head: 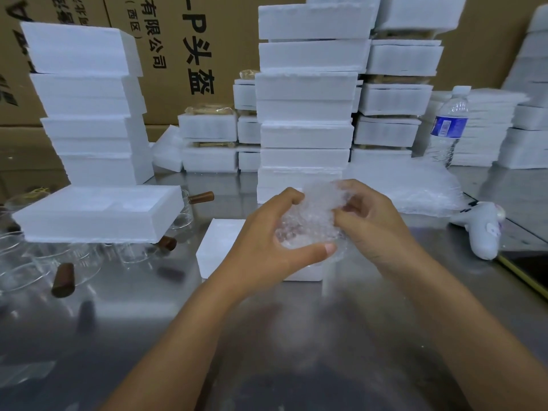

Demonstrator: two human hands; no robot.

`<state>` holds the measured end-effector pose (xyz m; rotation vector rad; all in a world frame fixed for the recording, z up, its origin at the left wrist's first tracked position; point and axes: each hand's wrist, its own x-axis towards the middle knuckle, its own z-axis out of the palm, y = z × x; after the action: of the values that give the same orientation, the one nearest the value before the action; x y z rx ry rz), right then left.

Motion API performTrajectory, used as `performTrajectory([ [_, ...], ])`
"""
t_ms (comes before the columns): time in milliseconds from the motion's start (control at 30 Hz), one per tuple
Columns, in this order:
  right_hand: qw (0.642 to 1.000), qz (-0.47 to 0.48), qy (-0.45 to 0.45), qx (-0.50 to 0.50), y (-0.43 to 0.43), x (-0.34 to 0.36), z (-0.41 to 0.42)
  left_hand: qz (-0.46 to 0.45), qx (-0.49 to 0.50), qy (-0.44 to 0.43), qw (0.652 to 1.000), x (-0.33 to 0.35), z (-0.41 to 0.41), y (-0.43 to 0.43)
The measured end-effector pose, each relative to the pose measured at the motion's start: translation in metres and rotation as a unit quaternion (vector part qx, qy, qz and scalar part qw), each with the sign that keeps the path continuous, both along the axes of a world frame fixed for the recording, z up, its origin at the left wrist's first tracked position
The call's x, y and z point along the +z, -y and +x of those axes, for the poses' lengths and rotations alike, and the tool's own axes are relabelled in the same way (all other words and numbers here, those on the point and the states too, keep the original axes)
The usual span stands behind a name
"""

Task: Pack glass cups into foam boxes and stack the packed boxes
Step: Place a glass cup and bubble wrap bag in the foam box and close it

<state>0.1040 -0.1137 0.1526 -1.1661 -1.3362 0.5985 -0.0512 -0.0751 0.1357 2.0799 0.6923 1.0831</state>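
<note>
Both my hands hold a glass cup wrapped in bubble wrap (308,221) above an open white foam box (219,247) on the steel table. My left hand (267,232) cups the bundle from the left and below, thumb under it. My right hand (370,215) pinches the wrap at its right side. The cup itself is mostly hidden by the wrap. Several bare glass cups with brown wooden handles (63,278) lie at the left, partly under a foam box (98,215) that rests on them.
Tall stacks of white foam boxes stand at the left (89,105), centre (305,99) and right (397,93), before cardboard cartons. A water bottle (449,126), a pile of bubble wrap (415,185) and a white tape dispenser (483,229) sit at the right.
</note>
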Motion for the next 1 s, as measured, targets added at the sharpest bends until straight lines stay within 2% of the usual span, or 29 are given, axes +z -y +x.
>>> performTrajectory([
  [167,0.997,0.045,0.017,0.067,0.007,0.002,-0.007,-0.003,-0.004,0.016,1.0,0.003,-0.005,-0.004],
  [300,0.993,0.084,0.074,0.022,0.006,-0.002,-0.011,-0.012,0.02,0.021,1.0,0.0,-0.005,-0.005],
  [567,0.996,0.004,0.068,-0.061,0.002,-0.005,-0.007,0.077,-0.015,-0.014,0.997,-0.003,0.001,-0.001],
  [733,0.992,-0.06,0.099,-0.041,0.001,-0.008,-0.006,0.114,-0.035,-0.023,0.993,-0.006,0.009,0.006],
  [833,0.995,-0.032,0.089,-0.024,0.002,-0.005,-0.004,0.073,-0.042,0.013,0.996,-0.005,0.008,0.002],
  [933,0.999,0.025,-0.003,-0.043,0.001,-0.001,0.001,0.014,-0.012,0.064,0.998,-0.001,-0.005,-0.009],
  [1000,0.996,0.029,-0.029,-0.083,-0.002,-0.001,0.004,-0.052,-0.009,0.107,0.993,0.004,-0.017,-0.017],
])
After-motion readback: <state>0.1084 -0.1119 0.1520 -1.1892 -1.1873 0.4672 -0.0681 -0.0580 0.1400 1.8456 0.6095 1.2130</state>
